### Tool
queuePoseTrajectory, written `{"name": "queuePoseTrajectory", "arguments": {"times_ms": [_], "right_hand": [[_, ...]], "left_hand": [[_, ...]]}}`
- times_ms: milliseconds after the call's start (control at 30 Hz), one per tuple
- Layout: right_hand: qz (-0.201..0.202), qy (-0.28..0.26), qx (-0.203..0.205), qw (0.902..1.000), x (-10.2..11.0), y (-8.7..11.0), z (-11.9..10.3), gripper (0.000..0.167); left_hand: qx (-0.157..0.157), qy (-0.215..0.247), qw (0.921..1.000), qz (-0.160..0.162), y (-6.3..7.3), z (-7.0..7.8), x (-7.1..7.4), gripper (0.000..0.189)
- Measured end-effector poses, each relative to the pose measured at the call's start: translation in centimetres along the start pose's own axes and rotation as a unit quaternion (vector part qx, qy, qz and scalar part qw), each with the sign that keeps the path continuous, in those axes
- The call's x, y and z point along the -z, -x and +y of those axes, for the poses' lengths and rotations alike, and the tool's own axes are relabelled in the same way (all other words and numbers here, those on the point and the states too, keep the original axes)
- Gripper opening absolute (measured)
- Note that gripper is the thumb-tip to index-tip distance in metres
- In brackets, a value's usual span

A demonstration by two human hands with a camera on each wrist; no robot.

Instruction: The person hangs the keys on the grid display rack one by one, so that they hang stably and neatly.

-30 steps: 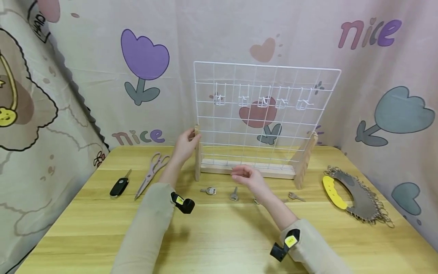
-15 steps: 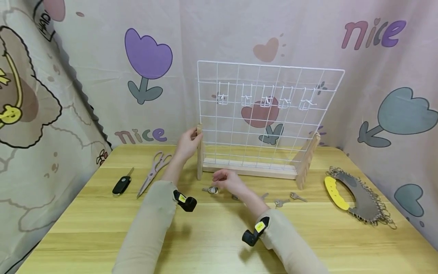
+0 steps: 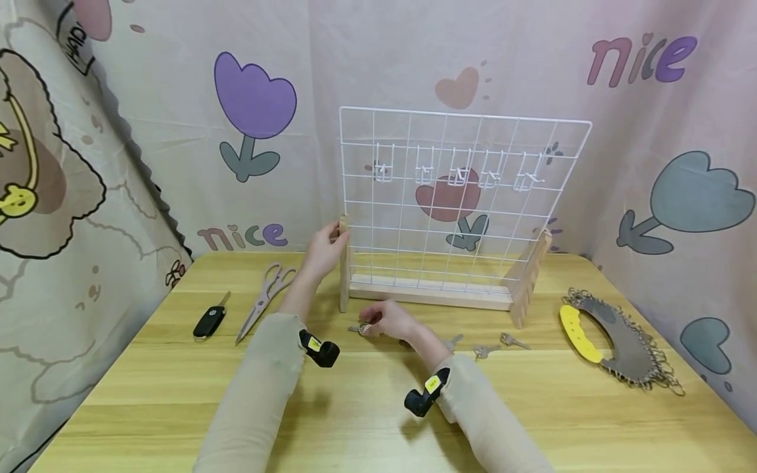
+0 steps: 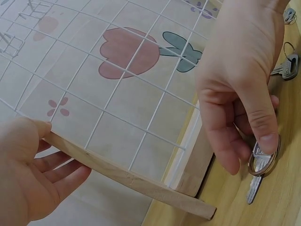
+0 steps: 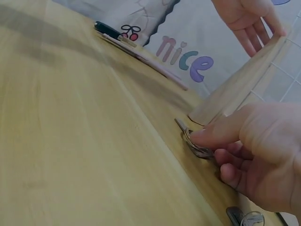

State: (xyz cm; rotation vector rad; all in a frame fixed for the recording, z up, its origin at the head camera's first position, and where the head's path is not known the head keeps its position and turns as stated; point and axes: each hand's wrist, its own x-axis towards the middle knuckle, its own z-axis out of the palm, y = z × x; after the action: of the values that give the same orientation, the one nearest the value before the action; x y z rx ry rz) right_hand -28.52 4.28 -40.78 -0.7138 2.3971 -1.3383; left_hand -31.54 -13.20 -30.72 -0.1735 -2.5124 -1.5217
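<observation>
A white wire grid rack (image 3: pixel 378 217) stands on wooden supports, with several white hooks (image 3: pixel 424 172) across its upper part. My left hand (image 3: pixel 324 249) grips the rack's left wooden upright (image 4: pixel 127 176), thumb on one side and fingers on the other. In front of the rack base, my right hand (image 3: pixel 387 320) pinches a small silver key (image 4: pixel 254 188) by its head, thumb over the metal ring. The key's blade sticks out past the thumb in the right wrist view. More keys (image 3: pixel 487 351) lie to the right, some partly hidden by the right forearm.
At left lie a black car key (image 3: pixel 209 322) and pale pink scissors (image 3: pixel 264 301). A curved grey tool with a yellow handle (image 3: pixel 579 334) and metal rings along its edge lies at right. Behind the table (image 3: pixel 355 407) hangs a printed curtain (image 3: pixel 378 52).
My right hand has moved left and down from before the rack's middle to the leftmost silver key, and now pinches it. My left hand has stayed on the upright.
</observation>
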Motion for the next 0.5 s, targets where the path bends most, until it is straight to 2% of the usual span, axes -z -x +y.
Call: {"name": "queuePoseTrajectory", "arguments": {"times_ms": [233, 500], "right_hand": [[-0.038, 0.057, -0.008, 0.9976, 0.33, -0.11, -0.46, 0.015], [-0.036, 0.023, -0.024, 0.9988, 0.46, 0.28, -0.72, 0.009]], "left_hand": [[-0.001, 0.001, 1.0000, 0.000, 0.17, 0.12, 0.06, 0.047], [0.000, -0.001, 1.0000, 0.000, 0.16, 0.20, 0.07, 0.048]]}}
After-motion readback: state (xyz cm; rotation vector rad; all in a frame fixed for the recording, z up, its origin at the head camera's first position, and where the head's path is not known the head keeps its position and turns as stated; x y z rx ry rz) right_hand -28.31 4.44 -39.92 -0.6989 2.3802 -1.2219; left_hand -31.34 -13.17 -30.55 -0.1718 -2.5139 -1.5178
